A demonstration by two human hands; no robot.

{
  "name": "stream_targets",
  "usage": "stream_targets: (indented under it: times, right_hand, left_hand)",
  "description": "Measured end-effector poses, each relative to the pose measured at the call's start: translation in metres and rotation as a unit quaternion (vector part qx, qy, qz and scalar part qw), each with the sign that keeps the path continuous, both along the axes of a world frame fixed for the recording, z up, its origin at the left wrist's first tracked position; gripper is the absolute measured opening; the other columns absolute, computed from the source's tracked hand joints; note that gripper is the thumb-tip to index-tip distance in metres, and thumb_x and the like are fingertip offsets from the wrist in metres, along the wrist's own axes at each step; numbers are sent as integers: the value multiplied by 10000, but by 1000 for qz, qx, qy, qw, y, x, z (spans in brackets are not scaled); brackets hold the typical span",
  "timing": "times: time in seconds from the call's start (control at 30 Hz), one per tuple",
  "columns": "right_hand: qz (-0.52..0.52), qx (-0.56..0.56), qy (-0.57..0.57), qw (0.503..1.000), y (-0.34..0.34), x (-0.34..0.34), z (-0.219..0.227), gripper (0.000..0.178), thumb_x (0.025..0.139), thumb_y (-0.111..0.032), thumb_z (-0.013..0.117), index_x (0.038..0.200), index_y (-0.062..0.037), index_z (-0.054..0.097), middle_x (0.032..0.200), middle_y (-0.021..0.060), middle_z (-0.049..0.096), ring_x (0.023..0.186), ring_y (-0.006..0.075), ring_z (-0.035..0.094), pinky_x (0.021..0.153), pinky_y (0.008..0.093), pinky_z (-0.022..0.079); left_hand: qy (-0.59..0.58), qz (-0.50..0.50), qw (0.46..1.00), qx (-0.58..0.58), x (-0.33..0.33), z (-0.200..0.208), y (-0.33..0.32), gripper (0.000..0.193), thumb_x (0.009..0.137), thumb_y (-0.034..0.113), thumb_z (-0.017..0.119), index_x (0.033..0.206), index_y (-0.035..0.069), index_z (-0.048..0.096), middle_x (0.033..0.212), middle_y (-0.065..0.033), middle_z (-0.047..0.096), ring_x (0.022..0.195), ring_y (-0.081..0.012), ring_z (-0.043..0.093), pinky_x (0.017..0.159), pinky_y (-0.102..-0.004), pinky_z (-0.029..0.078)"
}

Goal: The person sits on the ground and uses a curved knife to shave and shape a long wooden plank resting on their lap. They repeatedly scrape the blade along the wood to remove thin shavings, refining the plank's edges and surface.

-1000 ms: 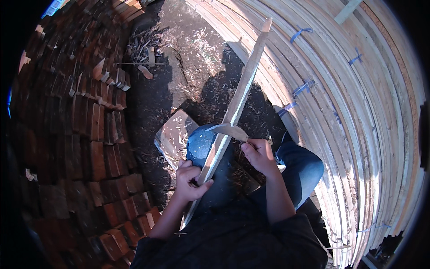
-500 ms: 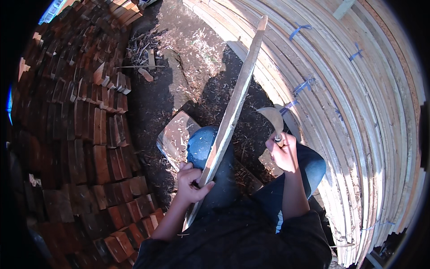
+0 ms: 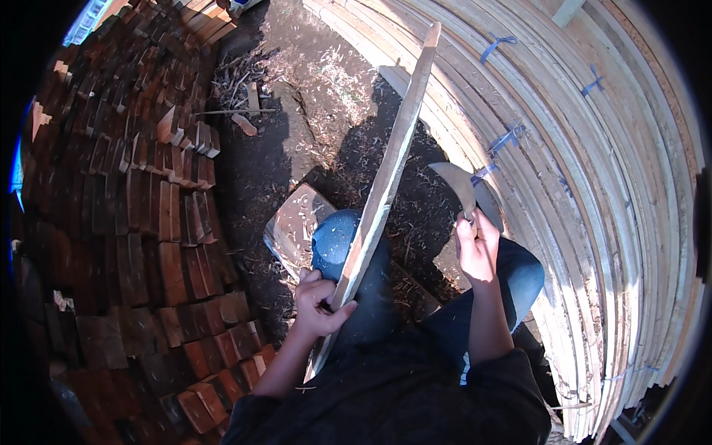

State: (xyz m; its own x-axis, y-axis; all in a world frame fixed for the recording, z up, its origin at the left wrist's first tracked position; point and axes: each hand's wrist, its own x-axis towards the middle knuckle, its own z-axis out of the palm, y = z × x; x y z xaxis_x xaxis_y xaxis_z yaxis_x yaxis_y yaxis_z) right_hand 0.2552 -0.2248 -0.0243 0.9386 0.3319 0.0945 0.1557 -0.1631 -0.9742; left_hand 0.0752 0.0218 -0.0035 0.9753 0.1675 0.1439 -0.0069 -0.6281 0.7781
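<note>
My left hand (image 3: 319,302) is closed round the lower part of a long wooden stick (image 3: 385,184), with the thumb laid across it. The stick slants up and away to the right across my left knee, its far end narrowed to a pale tip. Its faces are partly brown, partly pale. In my right hand (image 3: 478,247) is a sickle (image 3: 458,183), gripped by its handle, which the fingers mostly hide. The curved blade points up and its tip hooks to the left, apart from the stick. My right hand is beside my right knee.
Stacked brown wood blocks or bricks (image 3: 141,274) rise on the left. Long pale wooden strips (image 3: 571,193), tied with blue bands (image 3: 512,136), lie along the right. A wooden block (image 3: 299,220) stands beyond my left knee. Shavings (image 3: 337,81) litter the dark ground.
My right hand has shifted slightly right and up with the sickle, and its wrist has turned a little. My left hand and the stick have hardly moved.
</note>
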Motion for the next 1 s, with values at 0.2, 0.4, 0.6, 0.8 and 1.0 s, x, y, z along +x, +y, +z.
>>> stream_targets:
  times: [0.2, 0.4, 0.6, 0.8, 1.0]
  right_hand:
    - [170, -61, 26, 983, 21, -9, 11, 250, 828, -201, 753, 854, -5, 601, 516, 83, 447, 469, 144, 428, 488, 315, 379]
    - [236, -60, 5, 970, 22, -19, 10, 265, 830, -246, 750, 875, -22, 616, 541, 84, 492, 473, 171, 495, 499, 314, 401]
    - [-52, 132, 154, 978, 2, 12, -3, 239, 948, -192, 625, 780, -39, 550, 581, -43, 452, 490, 67, 354, 472, 258, 319]
    - [230, -90, 54, 968, 21, -12, 19, 213, 833, -152, 743, 915, 3, 622, 549, 64, 483, 493, 115, 442, 498, 281, 385]
    - [179, -86, 73, 977, 24, -16, 19, 215, 829, -164, 744, 907, 2, 631, 555, 65, 493, 483, 121, 442, 495, 292, 387]
  left_hand:
    - [-10, 0, 1000, 0, -1, -5, 0, 409, 558, 286, 773, 501, 131, 398, 480, -8, 385, 519, -207, 331, 597, -349, 247]
    - [8, 2, 1000, -8, -1, 2, -1, 433, 559, 282, 776, 504, 130, 374, 489, -12, 375, 523, -211, 329, 597, -352, 243]
    - [-10, 4, 1000, -4, -1, -2, 0, 436, 561, 285, 777, 504, 129, 374, 488, -12, 373, 524, -207, 330, 604, -350, 238]
    - [3, 5, 1000, -5, -1, 2, -1, 429, 557, 288, 781, 504, 127, 387, 485, -13, 375, 530, -209, 331, 611, -350, 245]
    - [-4, 2, 1000, -3, -2, -3, 0, 399, 557, 285, 780, 501, 129, 417, 479, -14, 393, 521, -208, 336, 603, -348, 251]
